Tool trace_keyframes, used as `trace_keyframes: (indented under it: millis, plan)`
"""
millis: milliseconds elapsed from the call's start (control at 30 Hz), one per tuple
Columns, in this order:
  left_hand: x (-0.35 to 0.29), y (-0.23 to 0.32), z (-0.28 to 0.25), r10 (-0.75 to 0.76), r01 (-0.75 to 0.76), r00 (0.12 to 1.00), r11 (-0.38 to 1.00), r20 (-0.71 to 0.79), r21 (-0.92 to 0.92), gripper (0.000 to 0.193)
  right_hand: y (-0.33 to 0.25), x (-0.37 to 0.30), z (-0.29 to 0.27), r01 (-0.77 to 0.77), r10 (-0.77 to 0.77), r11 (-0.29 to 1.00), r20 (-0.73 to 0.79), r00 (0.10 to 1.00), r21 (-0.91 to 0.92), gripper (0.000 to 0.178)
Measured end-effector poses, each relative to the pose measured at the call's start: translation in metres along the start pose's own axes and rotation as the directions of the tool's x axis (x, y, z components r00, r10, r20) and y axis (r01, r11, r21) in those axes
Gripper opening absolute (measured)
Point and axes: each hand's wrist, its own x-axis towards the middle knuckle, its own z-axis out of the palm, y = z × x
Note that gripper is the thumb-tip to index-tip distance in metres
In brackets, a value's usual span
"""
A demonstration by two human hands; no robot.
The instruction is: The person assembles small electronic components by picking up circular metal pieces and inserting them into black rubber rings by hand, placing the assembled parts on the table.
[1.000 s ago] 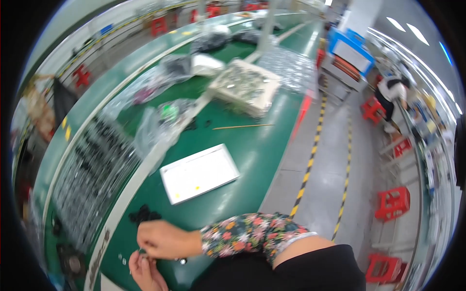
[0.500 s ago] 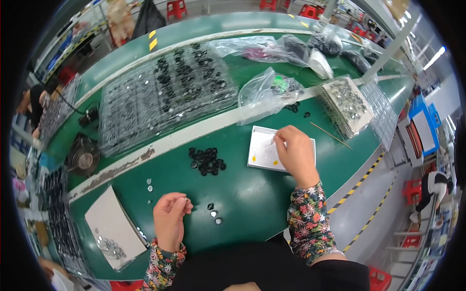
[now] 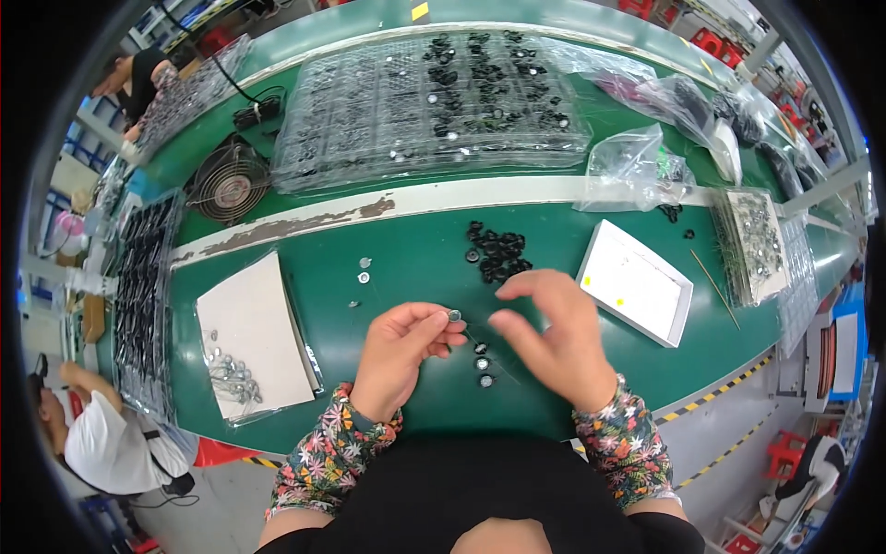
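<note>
your left hand [image 3: 395, 358] pinches a small round piece [image 3: 455, 316] at its fingertips, just left of your right hand [image 3: 561, 343], whose thumb and forefinger stand wide with nothing seen between; the piece shows no clear long axis.

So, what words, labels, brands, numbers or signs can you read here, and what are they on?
No text can be read.
White box: no lettering that I can make out, just yellow spots.
Round piece in the left hand: too small to tell.
Fan: any print is too small to read.
</note>
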Motion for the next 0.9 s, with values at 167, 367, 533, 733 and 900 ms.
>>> trace_keyframes:
  millis: [167,367,533,733,900]
  plan:
    - [-0.003,-0.001,0.004,-0.017,0.017,1.0,0.999,0.007,-0.045,0.014,-0.013,0.0,0.015,0.088,-0.083,0.993,0.069,0.994,-0.075,0.031]
    - [-0.003,0.0,0.003,-0.03,0.031,0.999,0.998,0.02,-0.056,0.013,-0.01,-0.002,0.026,0.115,-0.11,0.989,0.069,0.992,-0.089,0.021]
    - [-0.004,0.0,0.002,-0.045,0.054,0.998,0.983,0.053,-0.175,0.016,-0.009,-0.002,0.028,0.172,-0.169,0.976,0.032,0.985,-0.132,0.016]
    - [-0.003,-0.004,0.002,-0.082,0.09,0.995,0.984,0.059,-0.154,0.013,-0.007,-0.005,0.029,0.162,-0.164,0.982,-0.011,0.986,-0.095,0.015]
    - [-0.003,-0.009,0.005,-0.067,0.109,0.985,0.956,0.158,-0.273,0.016,-0.001,-0.009,0.024,0.271,-0.272,0.957,-0.001,0.962,-0.107,0.021]
